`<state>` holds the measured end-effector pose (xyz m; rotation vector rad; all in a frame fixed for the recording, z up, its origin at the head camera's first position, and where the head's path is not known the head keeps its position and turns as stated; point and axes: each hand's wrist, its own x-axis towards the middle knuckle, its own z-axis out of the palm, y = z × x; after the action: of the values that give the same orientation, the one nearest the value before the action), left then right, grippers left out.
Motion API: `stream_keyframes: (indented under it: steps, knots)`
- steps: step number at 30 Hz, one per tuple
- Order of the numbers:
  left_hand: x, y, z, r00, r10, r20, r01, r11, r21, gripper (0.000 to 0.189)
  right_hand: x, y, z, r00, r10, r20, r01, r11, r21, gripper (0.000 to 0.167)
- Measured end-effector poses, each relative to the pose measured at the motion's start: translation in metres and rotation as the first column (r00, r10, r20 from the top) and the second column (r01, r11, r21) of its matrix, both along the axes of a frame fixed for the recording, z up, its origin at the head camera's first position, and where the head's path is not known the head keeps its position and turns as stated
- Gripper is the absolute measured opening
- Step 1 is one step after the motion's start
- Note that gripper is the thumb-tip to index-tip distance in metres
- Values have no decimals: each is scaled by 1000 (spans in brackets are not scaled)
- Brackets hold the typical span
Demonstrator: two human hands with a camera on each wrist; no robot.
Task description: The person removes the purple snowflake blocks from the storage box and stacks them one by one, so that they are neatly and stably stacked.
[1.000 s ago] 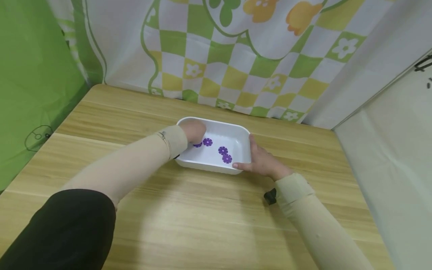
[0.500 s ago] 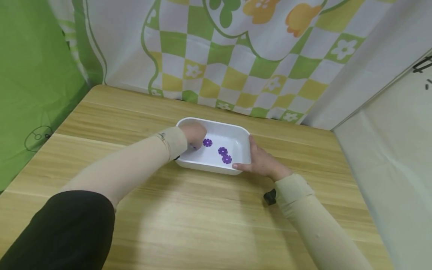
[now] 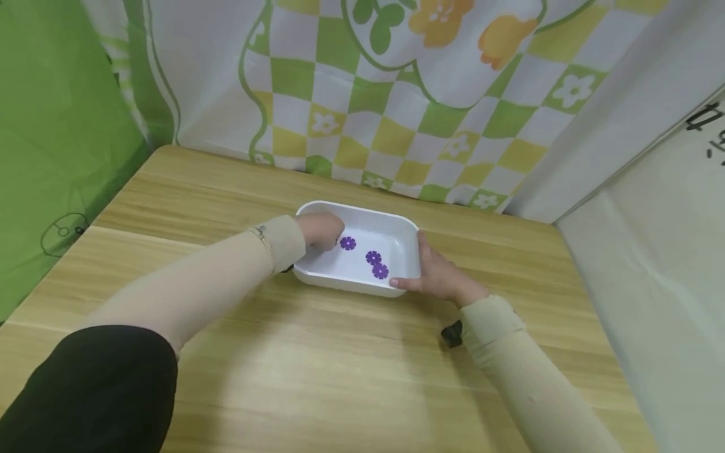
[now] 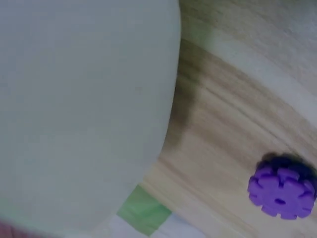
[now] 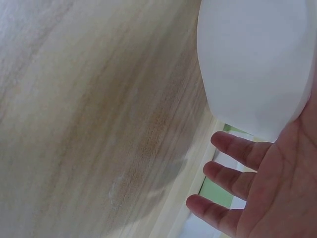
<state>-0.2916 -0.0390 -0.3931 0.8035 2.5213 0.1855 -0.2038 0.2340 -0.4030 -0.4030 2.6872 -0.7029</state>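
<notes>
From the head, the left hand [image 3: 323,230] reaches into a white tub [image 3: 374,224], its grip too hidden to tell; purple discs [image 3: 381,271] lie inside. The right hand [image 3: 440,275] touches the tub's right end. Left wrist: another disc [image 4: 281,192] sits on the table [image 4: 223,134], near the tub. Right wrist: three fingers [image 5: 228,177] spread.

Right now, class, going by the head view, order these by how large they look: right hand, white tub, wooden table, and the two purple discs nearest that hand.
1. wooden table
2. white tub
3. right hand
4. upper purple disc and lower purple disc: they look alike, so unranked
</notes>
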Motion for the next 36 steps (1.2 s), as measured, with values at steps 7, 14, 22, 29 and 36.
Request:
stream_keyframes:
  steps: [7,14,22,29,36]
  knots:
    - [-7,-11,-4,999,37,4,-37,985,170,13,4,0,-5,1000,12,-6,-12,1000,-28,130]
    - [1,-25,15,984,89,152,-138,929,343,11,4,-1,-3,999,29,-33,-31,999,-43,128]
    - [0,-48,27,926,174,334,-347,739,577,13,2,-1,-1,999,23,-24,-24,999,-40,128]
    - [1,-73,25,891,208,404,-440,613,656,16,0,-1,-3,999,26,-27,-28,998,-56,126]
    - [2,-88,23,852,253,458,-521,498,693,21,-1,-2,-3,999,28,-34,-28,1000,-11,128]
